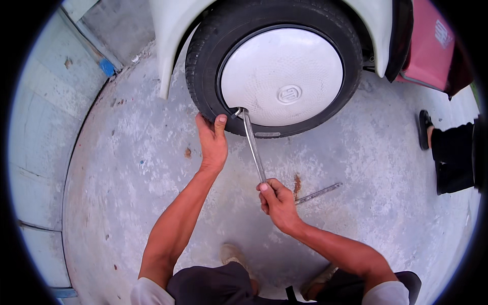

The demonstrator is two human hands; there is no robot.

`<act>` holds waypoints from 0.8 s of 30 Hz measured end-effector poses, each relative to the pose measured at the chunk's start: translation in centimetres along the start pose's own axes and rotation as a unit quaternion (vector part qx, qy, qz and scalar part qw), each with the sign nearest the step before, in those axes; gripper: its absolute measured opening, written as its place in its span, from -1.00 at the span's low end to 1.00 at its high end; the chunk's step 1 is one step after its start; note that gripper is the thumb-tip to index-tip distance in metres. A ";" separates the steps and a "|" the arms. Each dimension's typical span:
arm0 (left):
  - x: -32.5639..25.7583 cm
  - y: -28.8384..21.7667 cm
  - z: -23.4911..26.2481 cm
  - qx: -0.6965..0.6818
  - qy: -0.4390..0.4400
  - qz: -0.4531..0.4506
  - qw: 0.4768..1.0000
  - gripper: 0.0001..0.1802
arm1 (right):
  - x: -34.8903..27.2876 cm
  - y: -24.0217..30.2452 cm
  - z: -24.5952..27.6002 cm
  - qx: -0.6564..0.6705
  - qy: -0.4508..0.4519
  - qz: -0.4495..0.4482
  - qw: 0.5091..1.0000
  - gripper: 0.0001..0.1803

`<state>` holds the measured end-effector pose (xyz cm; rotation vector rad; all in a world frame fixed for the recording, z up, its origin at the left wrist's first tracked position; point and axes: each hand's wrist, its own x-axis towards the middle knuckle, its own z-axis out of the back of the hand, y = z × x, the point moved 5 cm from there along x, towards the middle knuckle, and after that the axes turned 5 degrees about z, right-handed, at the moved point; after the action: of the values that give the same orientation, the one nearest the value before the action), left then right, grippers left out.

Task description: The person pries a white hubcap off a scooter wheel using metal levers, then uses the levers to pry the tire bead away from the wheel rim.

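A black tyre with a round white wheel cover stands in front of me, mounted under a white body panel. My right hand is closed round the lower end of a silver metal tyre lever. The lever's far tip sits at the lower left rim of the cover, beside the short valve stem. Against the tyre's lower left sidewall rests my left hand, thumb raised apart from the fingers; its fingertips are partly hidden at the rubber. A second metal bar lies on the floor, right of my right hand.
Grey concrete floor, stained and worn, spreads around the wheel. Pale metal panels line the left side. A person's dark-clothed leg and black shoe are at the right, below a red vehicle part.
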<state>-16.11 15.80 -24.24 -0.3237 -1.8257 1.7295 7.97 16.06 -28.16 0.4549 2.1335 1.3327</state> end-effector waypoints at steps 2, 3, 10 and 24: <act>-0.1 1.0 0.1 -0.024 0.008 0.010 1.000 -0.32 | 0.6 -1.4 -1.0 0.007 -0.029 0.034 0.999 -0.70; 0.1 0.8 0.2 -0.025 0.004 0.002 1.000 -0.32 | 1.4 -1.9 -1.7 0.012 -0.028 0.041 0.999 -0.69; 0.2 -0.4 0.6 -0.006 0.040 0.019 0.999 -0.26 | 3.9 -3.9 -5.8 0.113 -0.064 0.067 0.989 -0.68; 1.1 -1.6 2.0 0.032 0.142 0.054 0.988 -0.27 | 8.5 -1.0 -12.2 0.344 -0.056 0.095 0.932 -0.71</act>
<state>-17.79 14.64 -22.40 -0.6188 -1.5697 1.7106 -6.31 11.86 -27.40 1.0091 2.4626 0.5795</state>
